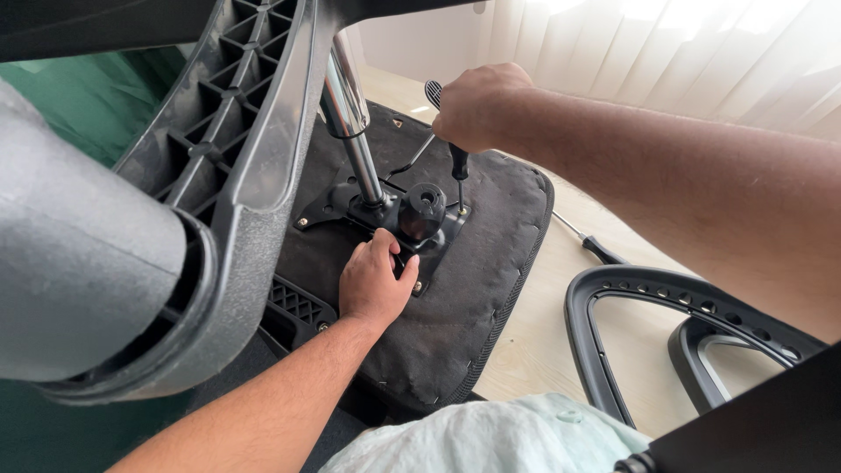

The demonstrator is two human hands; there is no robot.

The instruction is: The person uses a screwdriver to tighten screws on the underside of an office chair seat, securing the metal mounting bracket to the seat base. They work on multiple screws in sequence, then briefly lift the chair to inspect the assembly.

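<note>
An upturned office chair seat (477, 289) lies with its black fabric underside facing up. A black metal mechanism plate (350, 203) is fixed to it, with a round black knob (422, 210) and a chrome gas cylinder (350, 123) rising from it. My left hand (375, 282) rests flat on the plate's near edge, just below the knob. My right hand (477, 105) grips a black-handled screwdriver (457, 166), held upright with its tip on a screw at the plate's right corner.
A grey plastic chair base leg (219, 166) and a caster (79, 254) loom at left, close to the camera. A second screwdriver (596, 245) lies on the light wood floor. Black armrests (631, 298) sit at right. Pale cloth (491, 438) is at the bottom.
</note>
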